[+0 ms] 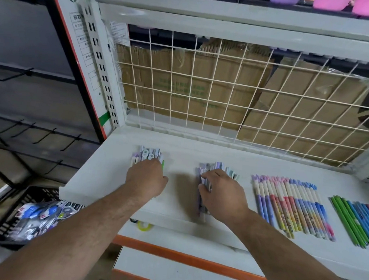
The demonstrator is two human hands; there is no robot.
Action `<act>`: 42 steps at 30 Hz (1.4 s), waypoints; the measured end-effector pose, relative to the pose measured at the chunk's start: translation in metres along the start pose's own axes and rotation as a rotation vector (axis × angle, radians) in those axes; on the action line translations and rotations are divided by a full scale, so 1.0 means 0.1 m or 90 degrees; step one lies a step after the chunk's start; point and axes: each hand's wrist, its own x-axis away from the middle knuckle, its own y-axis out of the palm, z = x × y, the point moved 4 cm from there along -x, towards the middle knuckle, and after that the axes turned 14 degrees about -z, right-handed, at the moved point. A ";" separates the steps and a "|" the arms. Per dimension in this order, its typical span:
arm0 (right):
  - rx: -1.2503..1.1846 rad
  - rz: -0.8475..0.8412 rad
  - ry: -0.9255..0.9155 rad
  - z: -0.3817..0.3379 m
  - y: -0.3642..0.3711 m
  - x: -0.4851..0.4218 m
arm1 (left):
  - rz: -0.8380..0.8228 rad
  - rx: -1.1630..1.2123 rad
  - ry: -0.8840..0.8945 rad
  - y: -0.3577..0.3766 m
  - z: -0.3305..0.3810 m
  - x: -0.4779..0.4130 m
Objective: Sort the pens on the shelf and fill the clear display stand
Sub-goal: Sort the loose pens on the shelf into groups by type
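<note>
Head camera view, looking down at a white metal shop shelf (180, 205) with an orange strip along its front edge. Behind the shelf stands a white wire grid (224, 88), with flattened brown cardboard (171, 84) behind the wires. On the floor to the left sits a black plastic crate (18, 206) holding small packaged goods. Pink and purple items show on the shelf above, at the top right.

Both bare forearms reach in from the bottom. The left hand (146, 178) lies on top of the left bundle of pens (149, 156), pale pens with white and lilac caps near the shelf's left side. Its fingers bend down over them, but whether they close around the pens cannot be told. The right hand (217, 188) grips the right bundle of pens (217, 167), a similar pastel bundle near the middle of the shelf, with the thumb on the left side and the fingers curled over the top.

To the right, apart from the hands, a row of pastel pens (292, 208) lies side by side. Further right lies a row of green and blue pens (355, 219), reaching the picture's edge.
</note>
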 end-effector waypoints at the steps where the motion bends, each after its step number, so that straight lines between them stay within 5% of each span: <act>1: 0.002 -0.001 0.000 -0.02 0.00 0.00 | -0.009 0.003 0.000 0.02 -0.01 -0.01; 16: -0.013 -0.009 0.001 -0.08 0.03 0.01 | -0.039 0.035 0.027 0.07 0.13 -0.10; 32: -0.046 -0.011 0.011 0.02 0.03 0.09 | -0.137 -0.196 0.045 0.17 0.38 -0.06; 37: -0.091 -0.003 0.017 0.06 0.05 0.10 | -0.204 0.089 0.034 0.06 0.32 -0.15; 42: -0.319 -0.013 0.018 0.03 0.00 0.08 | -0.366 0.760 0.082 0.04 0.46 -0.07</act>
